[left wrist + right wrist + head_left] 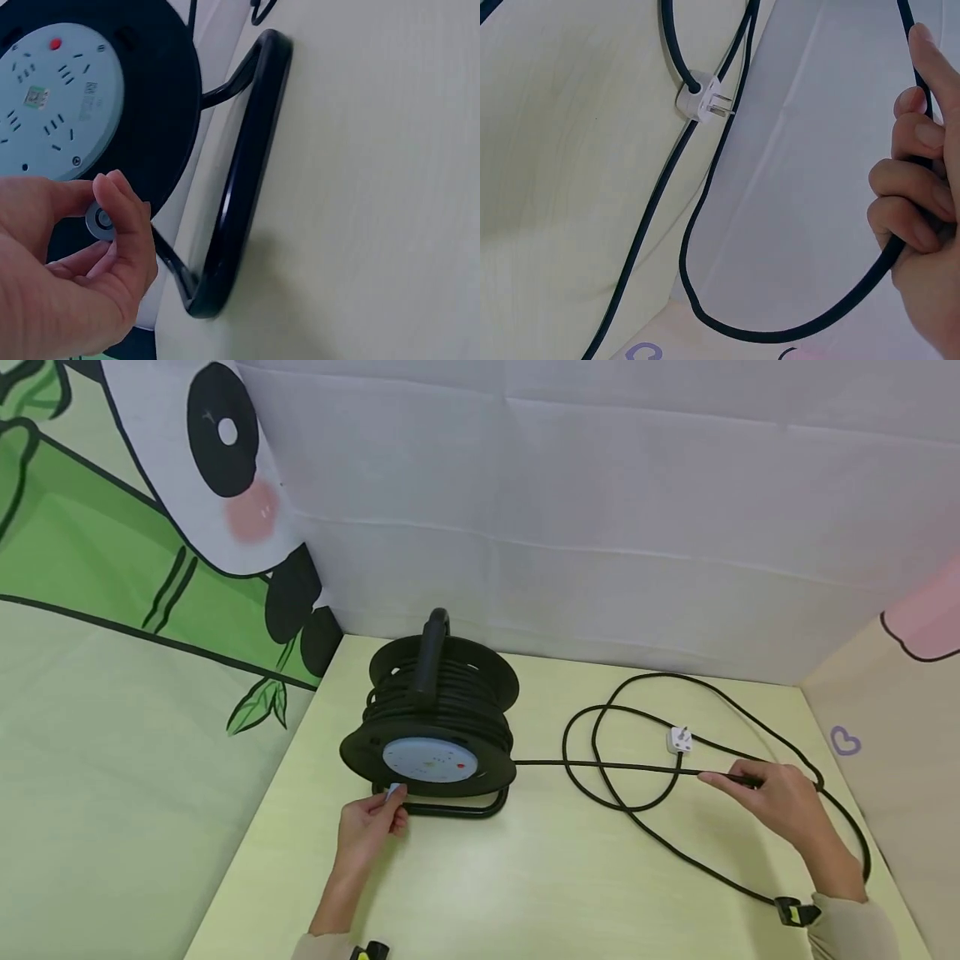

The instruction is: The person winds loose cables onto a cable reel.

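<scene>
A black cable reel (438, 718) stands on its tube frame, with cable wound round its drum and a pale blue socket panel (430, 759) on the near face. My left hand (369, 827) pinches the small grey crank knob (100, 222) low on that face between thumb and fingers. From the reel's right side a black cable (600, 764) runs taut to my right hand (776, 797), whose fingers curl round it. Loops of the same cable lie to the right, with a white plug (679, 740) among them, pins upward.
The pale wooden table (540, 877) carries the reel and the loops. A white cloth wall (600, 527) rises behind it, and a printed panel (150, 693) hangs at the left. Some cable (862, 835) runs close to the right table edge.
</scene>
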`<state>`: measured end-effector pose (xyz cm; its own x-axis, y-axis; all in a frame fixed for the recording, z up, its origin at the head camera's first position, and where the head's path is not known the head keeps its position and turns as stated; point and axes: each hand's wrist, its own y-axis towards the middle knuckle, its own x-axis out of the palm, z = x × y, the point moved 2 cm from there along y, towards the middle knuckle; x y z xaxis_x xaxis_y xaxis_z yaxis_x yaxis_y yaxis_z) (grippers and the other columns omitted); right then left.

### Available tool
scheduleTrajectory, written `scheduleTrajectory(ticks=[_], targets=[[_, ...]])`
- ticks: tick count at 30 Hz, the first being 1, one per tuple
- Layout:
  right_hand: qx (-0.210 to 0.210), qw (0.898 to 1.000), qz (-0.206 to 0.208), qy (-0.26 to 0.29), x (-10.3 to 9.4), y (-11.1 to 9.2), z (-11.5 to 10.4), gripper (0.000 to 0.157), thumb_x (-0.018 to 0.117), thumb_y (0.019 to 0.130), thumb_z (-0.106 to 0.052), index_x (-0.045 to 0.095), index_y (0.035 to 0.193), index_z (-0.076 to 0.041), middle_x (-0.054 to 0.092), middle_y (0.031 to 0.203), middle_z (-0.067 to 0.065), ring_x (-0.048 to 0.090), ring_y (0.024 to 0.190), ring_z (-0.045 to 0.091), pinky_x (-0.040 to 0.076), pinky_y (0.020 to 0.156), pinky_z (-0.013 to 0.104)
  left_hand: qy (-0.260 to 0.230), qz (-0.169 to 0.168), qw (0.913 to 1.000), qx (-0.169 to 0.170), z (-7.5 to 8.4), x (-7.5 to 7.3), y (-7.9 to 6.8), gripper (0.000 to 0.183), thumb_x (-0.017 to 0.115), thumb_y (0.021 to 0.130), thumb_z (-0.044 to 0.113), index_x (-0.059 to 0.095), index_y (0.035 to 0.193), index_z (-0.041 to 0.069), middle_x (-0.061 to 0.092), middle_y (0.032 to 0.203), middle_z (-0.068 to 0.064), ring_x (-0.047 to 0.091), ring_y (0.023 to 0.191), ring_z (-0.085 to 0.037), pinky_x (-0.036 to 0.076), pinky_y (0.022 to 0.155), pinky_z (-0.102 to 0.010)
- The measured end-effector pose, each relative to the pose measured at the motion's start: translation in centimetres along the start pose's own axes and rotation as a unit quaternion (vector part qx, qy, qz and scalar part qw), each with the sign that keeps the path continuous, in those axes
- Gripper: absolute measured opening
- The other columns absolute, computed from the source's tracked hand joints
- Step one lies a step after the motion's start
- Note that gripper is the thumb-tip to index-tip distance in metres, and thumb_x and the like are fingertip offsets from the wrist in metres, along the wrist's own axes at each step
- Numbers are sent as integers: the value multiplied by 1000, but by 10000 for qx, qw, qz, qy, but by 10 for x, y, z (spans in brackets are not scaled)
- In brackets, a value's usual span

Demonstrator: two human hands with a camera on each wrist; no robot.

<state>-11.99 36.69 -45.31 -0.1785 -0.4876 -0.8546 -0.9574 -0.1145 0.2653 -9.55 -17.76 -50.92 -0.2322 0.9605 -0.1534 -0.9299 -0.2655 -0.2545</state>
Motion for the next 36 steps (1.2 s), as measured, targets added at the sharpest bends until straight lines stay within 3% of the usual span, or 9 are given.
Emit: scheduleTrajectory(ticks=[6,13,17,36], targets=[[-23,9999,-82,94,3,-1,-2,27,77,78,-37,58,62,-30,42,50,-13,33,45,4,25,45,23,-45,183,9998,-73,14,-18,-1,46,68,88,32,66,98,-13,66,72,-15,61,57,-13,53,54,-23],[-105,9998,-123,122,9,0,-5,29,78,78,-37,55,61,-31,41,50,-14,32,46,3,25,44,22,77,344,9993,-109,30,-31,-4,51,67,88,39,66,101,-10,65,70,-7,61,58,-13,54,57,-23],[-82,9997,-179,126,13,0,-6,30,77,78,-38,55,60,-30,40,50,-15,32,47,3,26,45,22,68,451,9989,-90,41,-37,-5,50,67,87,41,68,99,-8,64,69,-8,59,57,-13,54,57,-23],[39,9972,-715,237,24,-2,-14,33,75,78,-46,54,61,-27,34,53,-16,29,50,2,24,45,21,-176,404,9990,116,84,-43,-15,52,68,86,41,68,99,-9,60,65,-3,58,57,-14,51,51,-22]])
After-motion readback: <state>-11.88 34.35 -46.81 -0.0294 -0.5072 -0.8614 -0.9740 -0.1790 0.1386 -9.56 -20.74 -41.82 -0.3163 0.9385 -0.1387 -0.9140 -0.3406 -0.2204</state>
